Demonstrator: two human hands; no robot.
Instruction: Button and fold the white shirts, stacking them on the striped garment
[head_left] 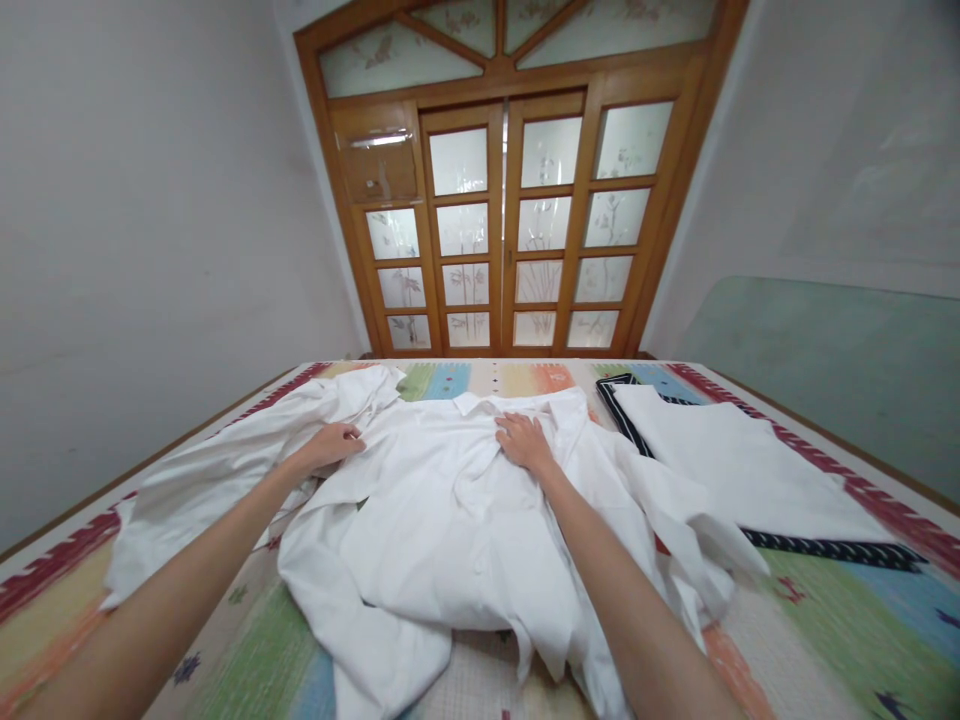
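A colourful patterned cloth (262, 620) bears a rumpled white shirt (465, 540), between a loose white garment (217, 470) and a folded white piece (727, 450) over black striped fabric (832, 548). The hands are apart: the right hand (525, 440) lies spread below the shirt's collar; the left hand (335, 445) curls by its shoulder, whether gripping I can't tell.
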